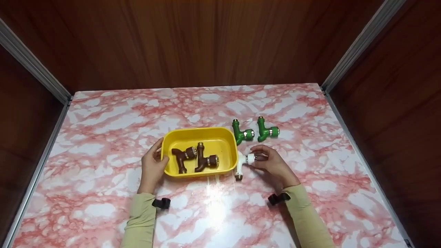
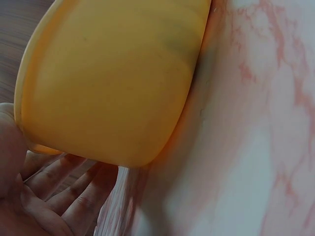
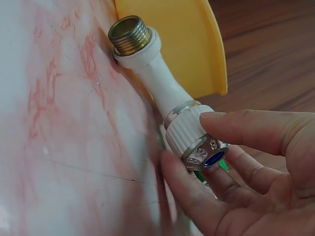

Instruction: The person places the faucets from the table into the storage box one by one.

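Observation:
A yellow plastic tub (image 1: 213,174) stands in the middle of the table. My left hand (image 1: 152,168) grips its left end, thumb at the rim and fingers on the outer wall, as the left wrist view also shows. Inside lie two brown taps, one tap (image 1: 181,160) at the left and the other tap (image 1: 203,160) beside it. Just right of the tub is a white tap (image 1: 240,165) with a threaded brass end. My right hand (image 1: 272,163) pinches its ribbed white knob (image 3: 187,130) between thumb and fingers.
Behind the white tap, one green tap (image 1: 239,134) lies close to the tub's right end, and another green tap (image 1: 263,131) is farther right. The pink-and-white marbled table (image 1: 103,144) is bounded by brown wood-grain panels (image 1: 193,44) at the back and sides.

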Demonstrator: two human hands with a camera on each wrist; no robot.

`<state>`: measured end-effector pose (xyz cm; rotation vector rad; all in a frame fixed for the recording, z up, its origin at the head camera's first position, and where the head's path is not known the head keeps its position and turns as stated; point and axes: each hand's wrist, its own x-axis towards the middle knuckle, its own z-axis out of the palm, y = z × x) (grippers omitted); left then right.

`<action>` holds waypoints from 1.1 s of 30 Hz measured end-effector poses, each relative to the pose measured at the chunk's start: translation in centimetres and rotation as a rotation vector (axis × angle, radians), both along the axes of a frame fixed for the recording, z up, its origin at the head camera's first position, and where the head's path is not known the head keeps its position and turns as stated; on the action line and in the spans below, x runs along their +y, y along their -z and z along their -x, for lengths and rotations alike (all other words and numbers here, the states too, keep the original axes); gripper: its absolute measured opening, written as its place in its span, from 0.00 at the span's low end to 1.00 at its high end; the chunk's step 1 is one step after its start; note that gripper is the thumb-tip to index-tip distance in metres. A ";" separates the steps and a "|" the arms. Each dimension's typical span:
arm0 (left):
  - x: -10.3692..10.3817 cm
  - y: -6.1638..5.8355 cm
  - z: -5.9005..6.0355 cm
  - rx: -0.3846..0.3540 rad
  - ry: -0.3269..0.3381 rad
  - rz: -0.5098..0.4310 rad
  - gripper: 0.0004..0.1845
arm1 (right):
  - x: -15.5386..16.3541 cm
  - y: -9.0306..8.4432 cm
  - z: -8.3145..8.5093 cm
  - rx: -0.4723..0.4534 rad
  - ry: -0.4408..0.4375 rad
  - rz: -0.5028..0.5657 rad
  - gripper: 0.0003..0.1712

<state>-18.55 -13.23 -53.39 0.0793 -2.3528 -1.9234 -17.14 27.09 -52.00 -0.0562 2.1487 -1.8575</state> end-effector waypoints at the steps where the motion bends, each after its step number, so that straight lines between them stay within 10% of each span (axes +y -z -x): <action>1: 0.0 0.0 0.0 -0.001 0.002 -0.005 0.35 | 0.0 0.0 0.0 -0.008 0.004 0.011 0.30; 20: 0.0 0.2 -0.1 0.028 -0.016 0.030 0.35 | 0.1 0.3 0.1 0.051 -0.016 -0.044 0.27; 33: 0.1 0.3 0.0 0.047 -0.020 0.018 0.36 | -0.3 0.1 -0.3 -0.081 0.090 0.068 0.26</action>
